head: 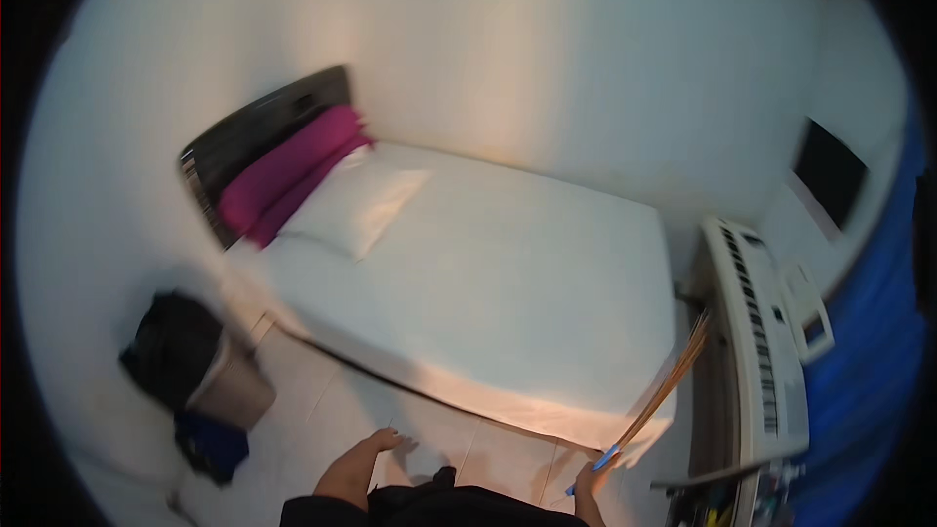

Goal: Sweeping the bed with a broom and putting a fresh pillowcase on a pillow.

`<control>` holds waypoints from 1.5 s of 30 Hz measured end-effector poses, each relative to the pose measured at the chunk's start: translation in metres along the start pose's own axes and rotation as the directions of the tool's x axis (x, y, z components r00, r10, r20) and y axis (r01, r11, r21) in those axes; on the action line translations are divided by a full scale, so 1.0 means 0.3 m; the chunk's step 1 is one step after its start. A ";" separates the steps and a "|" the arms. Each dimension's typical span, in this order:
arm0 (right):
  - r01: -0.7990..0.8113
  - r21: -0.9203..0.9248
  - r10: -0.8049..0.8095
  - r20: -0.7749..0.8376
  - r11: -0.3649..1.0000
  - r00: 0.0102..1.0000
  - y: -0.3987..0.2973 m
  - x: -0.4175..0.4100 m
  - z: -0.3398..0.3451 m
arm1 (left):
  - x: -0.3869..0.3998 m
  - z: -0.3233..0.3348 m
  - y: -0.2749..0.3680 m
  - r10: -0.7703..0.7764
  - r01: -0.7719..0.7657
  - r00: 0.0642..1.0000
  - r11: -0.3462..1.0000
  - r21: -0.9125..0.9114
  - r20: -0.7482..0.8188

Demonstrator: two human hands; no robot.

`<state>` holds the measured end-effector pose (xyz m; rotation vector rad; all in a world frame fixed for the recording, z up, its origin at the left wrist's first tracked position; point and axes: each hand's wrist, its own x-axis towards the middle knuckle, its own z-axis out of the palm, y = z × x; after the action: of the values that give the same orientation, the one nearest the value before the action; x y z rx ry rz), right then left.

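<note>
My right hand is closed around the blue-wrapped handle of a stick broom, near the foot corner of the bed. The broom's thin brown sticks point up and to the right, past the end of the mattress. My left hand hangs over the tiled floor beside the bed, with nothing seen in it; its fingers are blurred. Before me lies a mattress under a white sheet. On it are a white pillow and a magenta bolster, which rests by the dark headboard.
A light hamper with dark cloth on top stands at the left, a blue cloth item beside it. An electronic keyboard runs along the right, near a blue curtain. A dark panel is at the upper right.
</note>
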<state>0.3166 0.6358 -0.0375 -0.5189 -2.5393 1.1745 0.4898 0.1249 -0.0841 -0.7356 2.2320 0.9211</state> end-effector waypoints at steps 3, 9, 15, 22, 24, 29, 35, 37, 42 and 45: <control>0.195 -0.106 -0.195 0.010 0.975 0.981 0.006 0.202 0.077 | -0.192 0.121 0.059 -0.092 0.071 0.994 0.942 -0.329 -0.050; 0.278 -0.080 -0.252 0.245 0.957 0.936 -0.151 0.527 0.325 | -0.546 0.423 -0.096 -0.054 -0.100 0.921 0.924 -0.370 -0.385; 0.678 -0.332 -0.468 0.527 0.655 0.710 -0.222 0.139 0.554 | -0.949 0.861 -0.423 -0.419 0.218 0.865 0.810 -0.545 -0.277; 0.863 0.376 -0.851 0.513 0.337 0.109 -0.087 -0.493 0.560 | -1.257 1.009 -0.443 -0.703 0.229 0.710 0.201 -0.952 0.022; 0.636 0.696 -0.856 0.507 0.333 -0.106 -0.128 -0.698 0.435 | -1.311 1.115 -0.515 -0.688 0.296 0.724 0.242 -0.924 0.051; 0.693 0.644 -0.402 0.757 0.323 -0.515 -0.174 -1.002 0.373 | -1.350 1.231 -0.672 -0.685 0.169 0.718 0.005 -0.986 0.119; 0.765 0.599 -0.026 0.791 0.237 -0.611 -0.166 -1.271 0.412 | -1.582 1.169 -0.790 -0.699 0.040 0.710 -0.088 -0.995 0.090; 0.669 0.691 -0.199 0.721 0.273 -0.664 -0.208 -1.382 0.398 | -1.634 1.157 -0.851 -0.721 0.008 0.690 -0.077 -0.997 0.061; 0.543 0.677 -0.246 0.709 0.496 -0.661 -0.336 -1.642 0.285 | -1.654 1.227 -1.031 -0.779 -0.091 0.627 -0.047 -0.995 -0.021; 0.472 0.631 -0.151 0.683 0.616 -0.715 -0.390 -1.751 0.252 | -1.616 1.239 -1.102 -0.788 -0.143 0.609 0.008 -0.990 -0.094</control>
<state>0.7309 0.2846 -0.0535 3.1133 -2.7575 0.7283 1.1535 0.3299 -0.0934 -2.5897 1.1803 2.1249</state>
